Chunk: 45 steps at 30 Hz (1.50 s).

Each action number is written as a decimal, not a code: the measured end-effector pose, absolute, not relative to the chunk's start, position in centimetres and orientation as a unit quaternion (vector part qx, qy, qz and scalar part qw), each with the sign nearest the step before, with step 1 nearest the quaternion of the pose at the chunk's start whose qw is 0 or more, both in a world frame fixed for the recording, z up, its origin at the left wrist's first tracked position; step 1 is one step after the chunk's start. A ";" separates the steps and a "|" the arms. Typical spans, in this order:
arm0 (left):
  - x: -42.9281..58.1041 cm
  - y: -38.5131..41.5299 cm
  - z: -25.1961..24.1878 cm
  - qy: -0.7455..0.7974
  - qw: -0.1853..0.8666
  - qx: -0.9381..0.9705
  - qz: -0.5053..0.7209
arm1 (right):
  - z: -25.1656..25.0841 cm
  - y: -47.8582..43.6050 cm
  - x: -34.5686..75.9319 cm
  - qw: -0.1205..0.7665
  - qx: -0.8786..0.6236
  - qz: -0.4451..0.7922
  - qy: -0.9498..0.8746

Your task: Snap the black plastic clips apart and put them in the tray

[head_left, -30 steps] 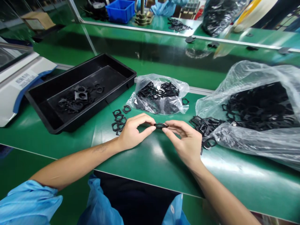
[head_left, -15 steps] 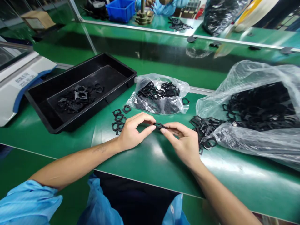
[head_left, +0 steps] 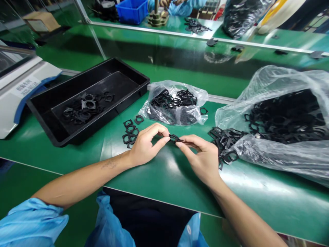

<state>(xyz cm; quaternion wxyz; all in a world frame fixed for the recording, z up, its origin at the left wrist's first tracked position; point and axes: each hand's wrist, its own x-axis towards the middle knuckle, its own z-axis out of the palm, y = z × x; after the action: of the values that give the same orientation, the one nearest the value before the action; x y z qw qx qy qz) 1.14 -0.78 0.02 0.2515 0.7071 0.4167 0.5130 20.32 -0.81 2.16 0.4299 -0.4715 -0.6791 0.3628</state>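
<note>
Just above the green tabletop (head_left: 159, 185), a thin black plastic ring part (head_left: 175, 138) is pinched between my two hands. My left hand (head_left: 147, 144) grips its left end with thumb and forefinger. The right end is in the fingertips of my right hand (head_left: 202, 154). I see the part nearly edge-on; whether it is one piece or two pressed together I cannot tell. Several loose black ring parts (head_left: 130, 129) lie beside my left hand. To the right of my right hand is a pile of flat black parts (head_left: 226, 142).
A black tray (head_left: 113, 115) with some parts inside stands at the left. Behind my hands sits a small clear bag (head_left: 180, 116) of black rings; a larger bag (head_left: 272, 154) lies at the right. Across the divider are a blue bin (head_left: 132, 12) and another person's blue sleeves (head_left: 189, 7).
Both hands keep the same pinch on the ring part. My left fingertips have shifted very slightly left, and the part appears tilted a little differently.
</note>
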 end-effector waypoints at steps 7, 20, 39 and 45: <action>1.2 -0.5 -0.2 0.421 0.341 0.657 0.525 | 2.3 -0.8 20.3 0.431 -0.460 0.329 -0.703; 1.2 -0.5 -0.1 0.393 0.380 0.635 0.546 | 2.6 0.2 20.6 0.374 -0.463 0.673 -0.439; 0.9 -0.7 0.3 0.374 0.240 0.697 0.563 | 2.1 -1.1 20.3 0.476 -0.431 0.400 -0.654; 1.0 -0.7 0.5 0.372 0.215 0.696 0.575 | 2.1 -1.1 20.4 0.487 -0.405 0.330 -0.699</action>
<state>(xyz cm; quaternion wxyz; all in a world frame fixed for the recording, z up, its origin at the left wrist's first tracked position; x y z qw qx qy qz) 0.97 -0.74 0.48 0.2145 0.6965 0.3718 0.5751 20.37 -1.11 2.06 0.4874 -0.4054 -0.6994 0.3301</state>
